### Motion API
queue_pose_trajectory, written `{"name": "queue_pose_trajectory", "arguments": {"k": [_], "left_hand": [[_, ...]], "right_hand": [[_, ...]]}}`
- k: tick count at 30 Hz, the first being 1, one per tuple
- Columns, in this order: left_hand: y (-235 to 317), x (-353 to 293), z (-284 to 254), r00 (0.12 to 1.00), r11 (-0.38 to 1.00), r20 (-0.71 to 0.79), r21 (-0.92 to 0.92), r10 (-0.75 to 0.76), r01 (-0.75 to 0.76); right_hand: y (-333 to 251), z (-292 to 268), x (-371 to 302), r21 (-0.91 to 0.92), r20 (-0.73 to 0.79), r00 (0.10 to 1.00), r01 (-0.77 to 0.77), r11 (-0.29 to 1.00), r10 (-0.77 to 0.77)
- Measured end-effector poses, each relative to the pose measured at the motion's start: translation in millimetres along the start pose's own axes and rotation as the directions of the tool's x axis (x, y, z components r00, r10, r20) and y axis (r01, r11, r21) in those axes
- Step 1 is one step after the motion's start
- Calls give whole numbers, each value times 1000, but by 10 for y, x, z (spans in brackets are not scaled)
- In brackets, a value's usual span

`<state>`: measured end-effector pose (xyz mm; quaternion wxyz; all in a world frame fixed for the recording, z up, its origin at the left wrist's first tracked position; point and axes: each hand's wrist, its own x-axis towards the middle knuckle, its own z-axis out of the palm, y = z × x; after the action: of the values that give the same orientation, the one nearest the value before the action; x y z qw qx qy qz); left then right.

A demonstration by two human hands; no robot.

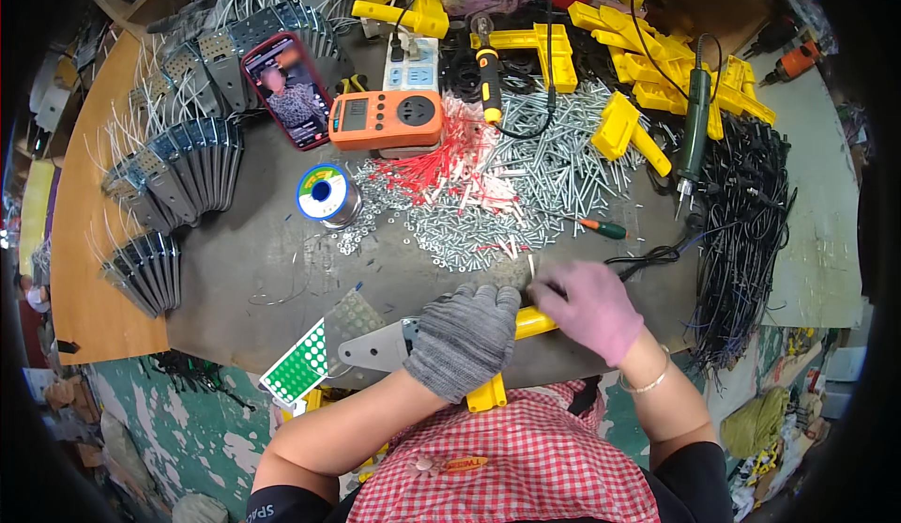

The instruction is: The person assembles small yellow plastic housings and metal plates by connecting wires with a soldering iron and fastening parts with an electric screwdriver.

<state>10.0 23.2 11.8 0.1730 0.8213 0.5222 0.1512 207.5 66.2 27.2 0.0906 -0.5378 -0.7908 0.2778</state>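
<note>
My left hand (466, 343), in a grey knitted glove, is wrapped around a yellow plastic handle-like housing (536, 322) near the front edge of the table. A grey metal plate (374, 347) with rounded end sticks out to the left of that hand. My right hand (593, 309), in a pink glove, is curled at the right end of the housing. Its fingertips are slightly blurred, and what they pinch is hidden. A thin white piece (531, 265) shows just beyond those fingertips. Left of the metal plate lies a green-and-white dotted sheet (298, 365).
Loose screws (554, 147) and red and white sleeves (441, 161) are heaped mid-table. Around them are a solder spool (324, 194), orange meter (387, 120), phone (287, 91), screwdriver (603, 229), green electric screwdriver (694, 129), black cables (746, 232), yellow housings (657, 63) and metal plates (178, 171).
</note>
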Motion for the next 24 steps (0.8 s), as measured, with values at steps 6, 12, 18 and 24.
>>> {"name": "queue_pose_trajectory", "arguments": {"k": [6, 12, 18, 24], "left_hand": [[-151, 2, -44, 993, 986, -46, -132, -106, 99], [-495, 166, -256, 916, 919, 103, -38, -387, 392], [-623, 114, -88, 941, 941, -14, 9, -337, 337], [-691, 133, -12, 942, 940, -67, 65, -330, 334]], "right_hand": [[-127, 92, 504, -14, 42, 995, 92, 996, -91], [-154, 208, 608, -288, 53, 988, 157, 945, -148], [-246, 90, 529, -313, 68, 985, 170, 934, -157], [-97, 143, 471, -219, -52, 973, 208, 953, -225]]}}
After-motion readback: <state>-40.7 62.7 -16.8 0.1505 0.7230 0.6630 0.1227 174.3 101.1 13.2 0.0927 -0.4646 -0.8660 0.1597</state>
